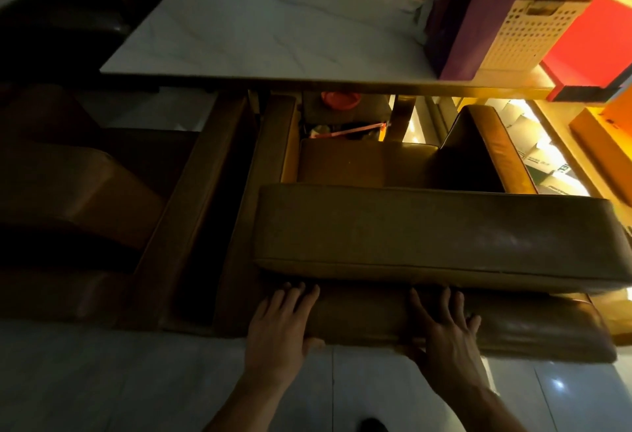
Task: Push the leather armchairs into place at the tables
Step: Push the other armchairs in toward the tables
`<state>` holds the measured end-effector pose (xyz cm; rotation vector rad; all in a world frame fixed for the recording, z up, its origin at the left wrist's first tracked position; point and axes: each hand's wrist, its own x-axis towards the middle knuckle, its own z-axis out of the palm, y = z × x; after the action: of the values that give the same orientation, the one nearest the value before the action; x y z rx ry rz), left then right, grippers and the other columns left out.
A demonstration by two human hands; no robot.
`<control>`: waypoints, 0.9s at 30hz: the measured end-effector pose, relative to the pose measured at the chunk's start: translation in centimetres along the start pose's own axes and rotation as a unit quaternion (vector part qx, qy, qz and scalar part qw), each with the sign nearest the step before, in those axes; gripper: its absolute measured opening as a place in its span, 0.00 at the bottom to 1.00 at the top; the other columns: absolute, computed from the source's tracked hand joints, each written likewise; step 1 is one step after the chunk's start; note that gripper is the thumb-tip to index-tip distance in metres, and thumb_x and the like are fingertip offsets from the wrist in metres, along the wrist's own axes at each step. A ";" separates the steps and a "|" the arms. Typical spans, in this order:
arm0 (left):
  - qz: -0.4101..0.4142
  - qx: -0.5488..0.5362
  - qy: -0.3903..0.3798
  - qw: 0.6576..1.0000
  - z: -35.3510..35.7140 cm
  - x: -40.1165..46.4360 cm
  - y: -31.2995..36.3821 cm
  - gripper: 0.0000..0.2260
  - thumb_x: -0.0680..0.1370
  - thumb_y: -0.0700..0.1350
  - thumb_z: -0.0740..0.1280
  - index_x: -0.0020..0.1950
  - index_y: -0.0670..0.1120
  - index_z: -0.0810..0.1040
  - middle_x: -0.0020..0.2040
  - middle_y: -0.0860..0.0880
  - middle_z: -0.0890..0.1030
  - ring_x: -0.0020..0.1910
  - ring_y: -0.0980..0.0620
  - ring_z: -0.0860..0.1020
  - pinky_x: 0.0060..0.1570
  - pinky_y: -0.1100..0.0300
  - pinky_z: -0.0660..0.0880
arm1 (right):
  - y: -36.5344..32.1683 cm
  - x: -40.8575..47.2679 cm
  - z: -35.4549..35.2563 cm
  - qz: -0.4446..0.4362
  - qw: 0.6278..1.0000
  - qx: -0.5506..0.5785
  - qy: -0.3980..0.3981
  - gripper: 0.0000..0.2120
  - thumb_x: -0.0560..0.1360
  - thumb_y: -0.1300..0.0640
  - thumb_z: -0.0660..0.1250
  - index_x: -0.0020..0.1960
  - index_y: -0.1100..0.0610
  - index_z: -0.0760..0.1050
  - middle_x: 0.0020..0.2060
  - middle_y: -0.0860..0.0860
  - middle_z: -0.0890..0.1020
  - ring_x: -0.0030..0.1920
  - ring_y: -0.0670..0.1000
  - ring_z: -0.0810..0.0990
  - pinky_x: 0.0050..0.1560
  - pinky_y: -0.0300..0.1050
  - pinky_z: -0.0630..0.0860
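Brown leather covers the armchair [437, 236] that fills the middle of the head view, seen from behind and above. Its thick backrest cushion runs across the frame, and its seat and two armrests point toward the table [260, 35], a white marble-patterned slab. The front ends of the armrests reach about to the table's near edge, with the seat still mostly out in front of it.

The left hand [280, 325] lies flat and open against the back of the chair, fingers spread and pointing up under the backrest cushion, thumb hooked around the lower edge. The right hand [444, 332] is pressed the same way a little to the side, palm down, fingers splayed on the leather. Neither hand is curled around anything.

A second armchair [102, 192] stands just to the left, close alongside the first, in deep shadow. On the table's right end stand a purple bag [458, 31], a white perforated basket [526, 35] and a red box [591, 42]. The floor [102, 380] below is pale glossy tile.
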<state>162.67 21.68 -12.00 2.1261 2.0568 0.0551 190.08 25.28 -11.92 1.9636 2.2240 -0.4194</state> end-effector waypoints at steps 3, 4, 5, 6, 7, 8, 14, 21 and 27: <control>-0.001 -0.001 -0.004 1.000 0.0 0.5 -0.3 0.39 0.66 0.68 0.71 0.73 0.57 0.67 0.67 0.54 0.75 0.66 0.48 0.72 0.59 0.50 0.73 | -0.3 0.6 0.2 0.003 1.000 -0.002 -0.001 0.46 0.73 0.32 0.65 0.80 0.45 0.44 0.78 0.66 0.49 0.77 0.71 0.42 0.71 0.76 0.52; -0.002 -0.004 -0.001 1.000 0.1 0.5 -0.4 0.38 0.67 0.68 0.70 0.74 0.57 0.65 0.69 0.54 0.74 0.67 0.48 0.71 0.61 0.50 0.72 | -0.3 0.7 0.2 0.002 1.000 -0.002 -0.002 0.46 0.73 0.32 0.65 0.80 0.45 0.43 0.79 0.66 0.49 0.77 0.71 0.42 0.72 0.75 0.52; -0.003 -0.008 0.006 1.000 0.2 0.4 -0.4 0.38 0.68 0.68 0.69 0.75 0.58 0.64 0.70 0.54 0.72 0.68 0.48 0.69 0.62 0.51 0.71 | -0.3 0.6 0.3 0.002 1.000 -0.005 -0.003 0.46 0.73 0.32 0.65 0.80 0.45 0.43 0.79 0.65 0.49 0.77 0.70 0.42 0.72 0.75 0.52; -0.004 -0.011 0.012 1.000 0.2 0.3 -0.4 0.37 0.69 0.68 0.68 0.75 0.58 0.64 0.70 0.54 0.72 0.69 0.49 0.69 0.63 0.51 0.70 | -0.2 0.5 0.4 0.000 1.000 -0.006 -0.004 0.46 0.72 0.32 0.65 0.80 0.44 0.44 0.79 0.65 0.49 0.77 0.70 0.42 0.71 0.75 0.52; -0.004 -0.014 0.015 1.000 0.1 0.2 -0.3 0.37 0.70 0.68 0.68 0.75 0.58 0.63 0.71 0.54 0.71 0.69 0.49 0.68 0.63 0.51 0.70 | -0.1 0.4 0.5 -0.002 1.000 -0.008 -0.002 0.46 0.72 0.32 0.65 0.80 0.44 0.45 0.78 0.65 0.50 0.77 0.70 0.43 0.71 0.75 0.53; -0.005 -0.017 0.017 1.000 0.1 0.2 -0.2 0.37 0.70 0.67 0.68 0.76 0.57 0.63 0.71 0.54 0.71 0.69 0.49 0.68 0.64 0.51 0.69 | 0.0 0.4 0.4 -0.003 1.000 -0.010 0.000 0.46 0.71 0.32 0.66 0.80 0.45 0.47 0.78 0.65 0.51 0.77 0.71 0.45 0.71 0.75 0.55; -0.012 -0.029 0.014 0.999 0.1 -0.1 -0.2 0.37 0.72 0.67 0.66 0.77 0.58 0.57 0.74 0.54 0.67 0.73 0.49 0.63 0.68 0.51 0.65 | 0.3 0.0 0.5 -0.010 1.000 0.001 0.012 0.44 0.71 0.33 0.67 0.80 0.45 0.54 0.77 0.66 0.58 0.77 0.71 0.50 0.69 0.76 0.58; -0.005 -0.032 0.011 0.999 0.5 -0.5 -0.7 0.39 0.67 0.68 0.70 0.74 0.57 0.64 0.68 0.53 0.73 0.67 0.48 0.70 0.60 0.51 0.71 | 0.3 -0.2 1.1 -0.009 1.000 0.001 0.023 0.42 0.70 0.30 0.60 0.79 0.44 0.53 0.76 0.65 0.60 0.76 0.71 0.53 0.67 0.76 0.60; 0.009 -0.016 0.020 1.000 1.0 0.0 -1.1 0.40 0.65 0.67 0.72 0.74 0.55 0.67 0.67 0.52 0.75 0.66 0.47 0.72 0.59 0.50 0.74 | 0.5 0.4 1.5 -0.007 1.000 -0.010 0.012 0.44 0.69 0.28 0.53 0.80 0.44 0.51 0.78 0.64 0.54 0.77 0.71 0.48 0.69 0.77 0.56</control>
<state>161.71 21.61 -13.14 2.1431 2.0443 0.1326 190.44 25.26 -13.52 1.9538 2.2486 -0.3749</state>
